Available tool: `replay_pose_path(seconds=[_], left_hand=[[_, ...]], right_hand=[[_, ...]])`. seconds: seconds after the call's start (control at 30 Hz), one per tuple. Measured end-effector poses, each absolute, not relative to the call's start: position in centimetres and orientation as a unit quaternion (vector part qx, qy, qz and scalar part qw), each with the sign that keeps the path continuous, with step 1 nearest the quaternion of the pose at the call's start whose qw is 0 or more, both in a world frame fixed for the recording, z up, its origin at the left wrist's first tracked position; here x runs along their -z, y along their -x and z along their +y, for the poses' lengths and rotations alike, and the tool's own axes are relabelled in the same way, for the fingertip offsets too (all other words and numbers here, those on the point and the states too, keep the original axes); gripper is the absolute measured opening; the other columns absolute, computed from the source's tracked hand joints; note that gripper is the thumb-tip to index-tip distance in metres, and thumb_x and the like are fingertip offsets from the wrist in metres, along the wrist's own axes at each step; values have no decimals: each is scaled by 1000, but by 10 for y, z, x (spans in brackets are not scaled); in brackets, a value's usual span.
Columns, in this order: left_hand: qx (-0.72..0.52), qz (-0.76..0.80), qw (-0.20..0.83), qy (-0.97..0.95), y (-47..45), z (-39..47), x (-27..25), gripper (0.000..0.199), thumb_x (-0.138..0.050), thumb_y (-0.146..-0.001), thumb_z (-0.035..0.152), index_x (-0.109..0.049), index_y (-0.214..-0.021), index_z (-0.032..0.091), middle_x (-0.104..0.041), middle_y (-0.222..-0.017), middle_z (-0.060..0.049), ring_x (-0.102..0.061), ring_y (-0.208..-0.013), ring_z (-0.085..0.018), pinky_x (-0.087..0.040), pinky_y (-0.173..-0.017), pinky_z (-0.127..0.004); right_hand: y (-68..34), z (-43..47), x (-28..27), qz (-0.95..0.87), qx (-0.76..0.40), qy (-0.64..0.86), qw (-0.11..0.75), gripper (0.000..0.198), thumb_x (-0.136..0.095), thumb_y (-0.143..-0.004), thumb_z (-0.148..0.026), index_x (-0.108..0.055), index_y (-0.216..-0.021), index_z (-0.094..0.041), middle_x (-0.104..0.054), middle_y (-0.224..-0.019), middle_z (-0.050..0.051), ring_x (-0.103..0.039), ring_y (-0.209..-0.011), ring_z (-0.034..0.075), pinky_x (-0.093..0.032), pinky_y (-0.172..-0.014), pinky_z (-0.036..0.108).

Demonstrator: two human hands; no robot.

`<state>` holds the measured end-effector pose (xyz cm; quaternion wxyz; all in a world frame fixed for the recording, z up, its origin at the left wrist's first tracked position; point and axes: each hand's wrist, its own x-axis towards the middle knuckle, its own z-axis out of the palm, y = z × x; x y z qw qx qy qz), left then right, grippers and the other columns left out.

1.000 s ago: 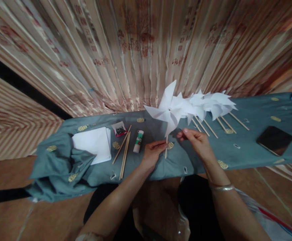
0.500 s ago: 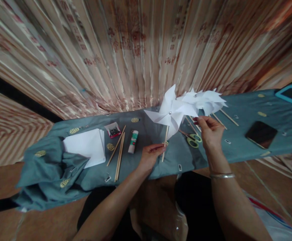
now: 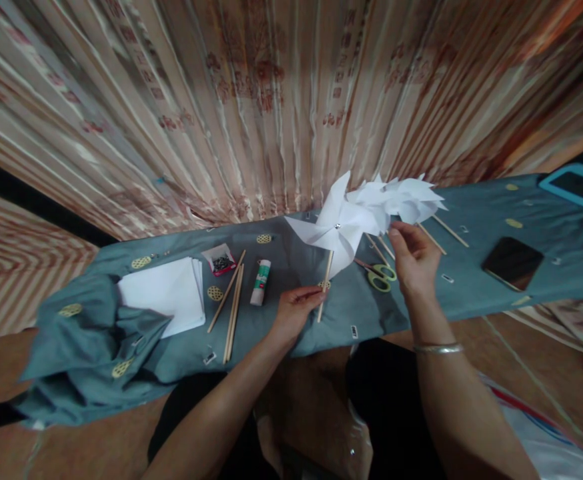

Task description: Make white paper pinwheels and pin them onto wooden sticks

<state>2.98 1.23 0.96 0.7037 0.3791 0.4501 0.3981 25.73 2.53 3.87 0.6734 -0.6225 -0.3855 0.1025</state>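
A white paper pinwheel (image 3: 339, 230) on a wooden stick stands upright in my left hand (image 3: 296, 308), which pinches the stick low down. A small shiny fastener sits at the pinwheel's centre. My right hand (image 3: 416, 260) is at the pinwheel's right blade tip, thumb and index finger close together. Whether they grip the blade or only touch it, I cannot tell. Behind lie several finished white pinwheels (image 3: 414, 199) with their sticks pointing toward me. Scissors with green handles (image 3: 380, 277) lie between my hands on the grey-green cloth (image 3: 281, 333).
To the left are a stack of white paper (image 3: 164, 293), a small box of dark fasteners (image 3: 220, 261), several loose wooden sticks (image 3: 234, 313) and a glue stick (image 3: 260, 283). A black phone (image 3: 513, 263) and a blue-framed tablet (image 3: 581, 185) lie right. A curtain (image 3: 271, 107) hangs behind.
The whole view has shifted slightly. My right hand has moved a little up toward the pinwheel's right blade. My left hand keeps its hold on the stick.
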Motion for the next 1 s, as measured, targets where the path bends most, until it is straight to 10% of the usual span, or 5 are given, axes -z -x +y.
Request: replay_pose_path(seconds=[0.57, 1.0], left_hand=[[-406, 459, 697, -372, -30, 13, -9, 30, -90, -52, 35, -81, -76, 18, -78, -78, -6, -69, -75, -19, -52, -82, -32], [-406, 459, 704, -358, -31, 14, -7, 33, -92, -47, 36, -80, -72, 19, -78, -74, -5, -68, -72, -19, -53, -80, -33]], right_hand=[[-203, 14, -41, -311, -480, 532, 624, 45, -90, -51, -57, -73, -77, -25, -70, -70, -2, -62, -63, 12, -49, -54, 23], [-197, 17, -41, -265, -512, 498, 647, 40, -96, -45, -41, -75, -74, -25, -71, -68, -4, -59, -56, 8, -52, -51, 18]])
